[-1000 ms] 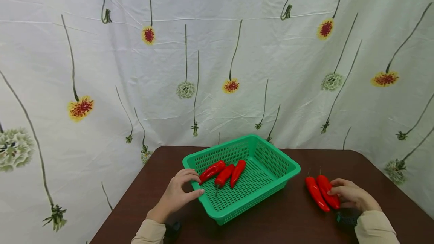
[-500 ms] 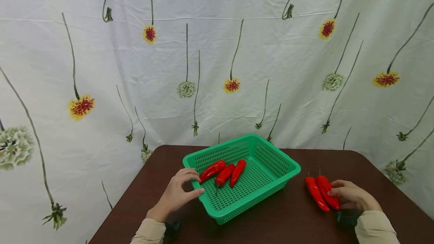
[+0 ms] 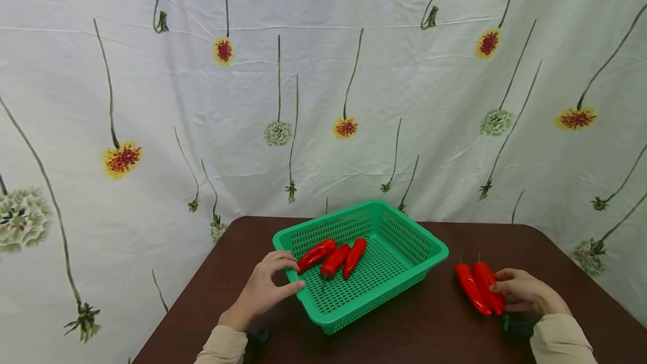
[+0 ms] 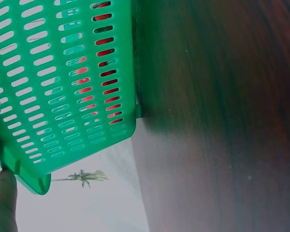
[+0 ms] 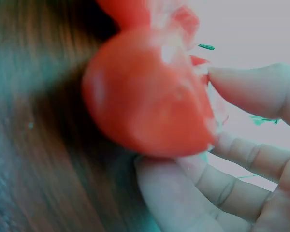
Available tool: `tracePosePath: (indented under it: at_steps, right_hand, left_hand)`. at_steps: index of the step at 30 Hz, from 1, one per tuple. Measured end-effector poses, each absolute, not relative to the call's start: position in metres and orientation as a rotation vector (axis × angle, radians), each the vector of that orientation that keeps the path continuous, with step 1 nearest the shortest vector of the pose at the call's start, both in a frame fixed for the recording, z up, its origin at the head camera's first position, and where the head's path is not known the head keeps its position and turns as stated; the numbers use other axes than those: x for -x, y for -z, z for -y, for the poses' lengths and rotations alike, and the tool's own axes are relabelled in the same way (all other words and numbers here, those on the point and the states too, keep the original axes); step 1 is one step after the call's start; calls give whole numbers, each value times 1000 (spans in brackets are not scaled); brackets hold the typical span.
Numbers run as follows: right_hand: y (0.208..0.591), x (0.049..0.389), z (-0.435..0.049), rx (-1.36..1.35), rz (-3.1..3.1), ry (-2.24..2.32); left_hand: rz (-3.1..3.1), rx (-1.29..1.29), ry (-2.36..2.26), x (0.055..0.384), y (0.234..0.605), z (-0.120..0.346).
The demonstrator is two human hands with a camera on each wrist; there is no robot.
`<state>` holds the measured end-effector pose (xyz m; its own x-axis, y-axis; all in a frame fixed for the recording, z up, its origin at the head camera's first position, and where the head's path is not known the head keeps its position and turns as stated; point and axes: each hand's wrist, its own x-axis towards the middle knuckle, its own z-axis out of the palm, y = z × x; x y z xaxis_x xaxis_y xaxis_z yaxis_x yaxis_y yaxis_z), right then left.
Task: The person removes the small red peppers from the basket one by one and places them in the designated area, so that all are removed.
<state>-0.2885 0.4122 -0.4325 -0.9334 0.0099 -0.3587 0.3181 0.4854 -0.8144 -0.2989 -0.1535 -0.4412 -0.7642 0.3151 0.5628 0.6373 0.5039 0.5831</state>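
Observation:
My left hand [image 3: 263, 285] holds the left rim of a green plastic basket [image 3: 379, 299], its fingers curled over the edge. In the left wrist view, a finger [image 4: 4, 193] lies against the rim of the perforated basket [image 4: 127, 72]. On the right, my right hand [image 3: 525, 291] pinches a glossy red chili pepper [image 3: 484, 278] between thumb and fingers. Close up in the right wrist view, that pepper [image 5: 145, 96] has the thumb on one side and fingers under it. A second red chili pepper [image 3: 470, 290] lies directly beside it on the table.
Inside the basket's left half lie three red chili peppers [image 3: 333, 262]. Everything stands on a dark brown table [image 3: 440, 330] with rounded far corners. Behind it hangs a white cloth [image 3: 313, 173] printed with flowers.
The pepper in my right hand has turned slightly, its lower tip shifting left towards the other pepper. My left hand and the basket have stayed in place.

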Motion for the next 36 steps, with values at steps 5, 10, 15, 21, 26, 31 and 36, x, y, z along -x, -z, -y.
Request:
tracePosePath:
  at_steps: [5, 10, 15, 21, 26, 31, 36]
  right_hand:
    - [431, 288, -412, -263, -2425, 1434]
    - [425, 288, -410, -262, -2441, 1427]
    - [417, 289, -409, -237, -2511, 1387]
    - [411, 286, -414, -233, -2559, 1309]
    - [409, 286, -415, -232, -2565, 1304]
    - [407, 286, -414, -227, -2619, 1282]
    - [401, 281, -413, -227, -2647, 1237]
  left_hand:
    - [2367, 784, 1157, 299, 441, 153]
    - [2369, 779, 1149, 299, 441, 155]
    - [2361, 775, 1157, 298, 441, 156]
    - [2363, 792, 1142, 298, 442, 155]
    - [2357, 779, 1148, 299, 441, 156]
    - [2365, 772, 1155, 299, 440, 156]
    - [2376, 783, 1156, 299, 442, 155]
